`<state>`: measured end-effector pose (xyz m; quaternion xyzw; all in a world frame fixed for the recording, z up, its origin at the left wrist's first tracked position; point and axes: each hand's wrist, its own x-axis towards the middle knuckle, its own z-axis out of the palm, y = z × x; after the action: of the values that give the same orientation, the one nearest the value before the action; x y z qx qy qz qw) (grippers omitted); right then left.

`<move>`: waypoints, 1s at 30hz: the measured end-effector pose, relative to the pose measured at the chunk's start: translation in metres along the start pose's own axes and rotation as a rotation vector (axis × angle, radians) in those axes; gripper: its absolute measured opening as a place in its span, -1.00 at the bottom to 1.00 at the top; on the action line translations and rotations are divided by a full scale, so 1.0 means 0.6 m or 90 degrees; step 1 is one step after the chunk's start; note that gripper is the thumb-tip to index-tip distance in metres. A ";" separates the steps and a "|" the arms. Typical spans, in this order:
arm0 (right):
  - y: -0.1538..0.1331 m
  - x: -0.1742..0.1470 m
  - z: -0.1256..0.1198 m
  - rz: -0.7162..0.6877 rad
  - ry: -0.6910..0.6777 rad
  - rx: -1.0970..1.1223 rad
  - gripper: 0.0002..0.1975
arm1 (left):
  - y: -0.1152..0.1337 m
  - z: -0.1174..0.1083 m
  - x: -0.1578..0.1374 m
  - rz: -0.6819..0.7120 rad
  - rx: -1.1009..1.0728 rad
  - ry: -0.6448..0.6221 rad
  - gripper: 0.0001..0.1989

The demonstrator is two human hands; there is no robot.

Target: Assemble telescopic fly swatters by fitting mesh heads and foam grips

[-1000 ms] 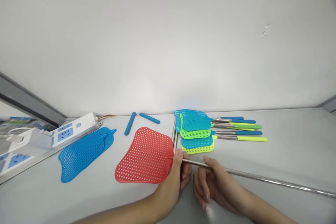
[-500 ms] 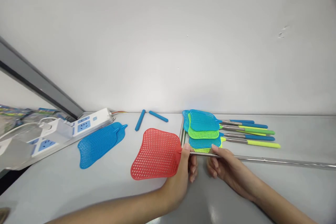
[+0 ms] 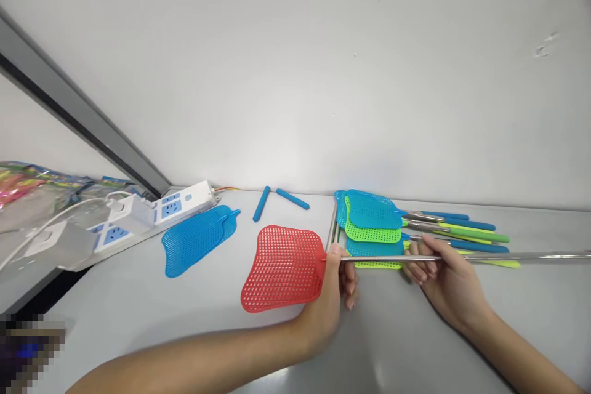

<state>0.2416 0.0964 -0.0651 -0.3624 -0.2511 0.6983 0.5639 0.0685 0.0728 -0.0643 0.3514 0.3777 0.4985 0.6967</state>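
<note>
A red fly swatter (image 3: 286,268) with a perforated head and a long, thin metal rod is held level above the table. My left hand (image 3: 335,286) is closed on its neck, thumb on top where the red head meets the rod. Farther right along the rod, my right hand (image 3: 443,277) pinches it between thumb and fingers. Behind the rod lies a pile of fly swatters (image 3: 373,212) with blue and yellow-green heads, their blue, green and yellow handles pointing right. The rod's far end runs to the right edge of the view.
Two loose blue handles (image 3: 292,199) lie near the wall. Left of them, blue swatter heads (image 3: 196,240) are stacked beside a white power strip (image 3: 184,204) with plugged-in adapters. Metal rods (image 3: 331,221) lie by the pile. Plastic-wrapped items (image 3: 28,191) are at the far left.
My right hand has slid rightward along the rod, away from my left hand, which keeps its grip at the neck. The view has shifted slightly.
</note>
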 end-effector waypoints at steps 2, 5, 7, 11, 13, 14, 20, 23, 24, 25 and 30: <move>0.002 0.000 0.002 -0.005 -0.005 -0.003 -0.55 | -0.003 -0.001 0.000 -0.023 0.022 -0.028 -0.54; 0.004 0.000 0.005 -0.029 -0.004 -0.002 -0.55 | -0.007 -0.001 -0.002 -0.041 0.042 -0.045 -0.51; 0.005 0.000 0.006 -0.043 0.005 -0.002 -0.55 | -0.008 -0.002 -0.003 -0.041 0.050 -0.047 -0.52; 0.005 -0.001 0.008 -0.048 0.022 -0.013 -0.55 | -0.007 -0.003 -0.004 -0.040 0.052 -0.046 -0.52; 0.005 -0.001 0.010 -0.047 0.024 -0.022 -0.55 | -0.006 -0.004 -0.004 -0.044 0.049 -0.040 -0.51; 0.006 -0.001 0.011 -0.047 0.025 -0.028 -0.55 | -0.006 -0.003 -0.004 -0.046 0.045 -0.036 -0.51; 0.010 -0.001 0.008 -0.073 0.026 -0.017 -0.55 | -0.001 0.000 -0.001 -0.050 0.024 -0.022 -0.53; 0.012 -0.002 0.004 -0.082 0.029 -0.001 -0.55 | 0.003 0.001 -0.002 -0.057 0.026 -0.040 -0.53; 0.012 -0.003 0.003 -0.085 0.030 0.006 -0.55 | 0.004 0.001 -0.003 -0.056 0.030 -0.052 -0.53; 0.013 -0.003 0.002 -0.088 0.030 0.014 -0.55 | 0.005 0.001 -0.004 -0.056 0.036 -0.063 -0.53; 0.012 -0.002 0.001 -0.100 0.027 0.053 -0.56 | 0.010 0.003 -0.012 -0.070 0.128 -0.105 -0.56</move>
<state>0.2371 0.0934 -0.0697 -0.3329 -0.2375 0.6540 0.6364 0.0661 0.0672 -0.0571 0.4380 0.3860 0.3883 0.7130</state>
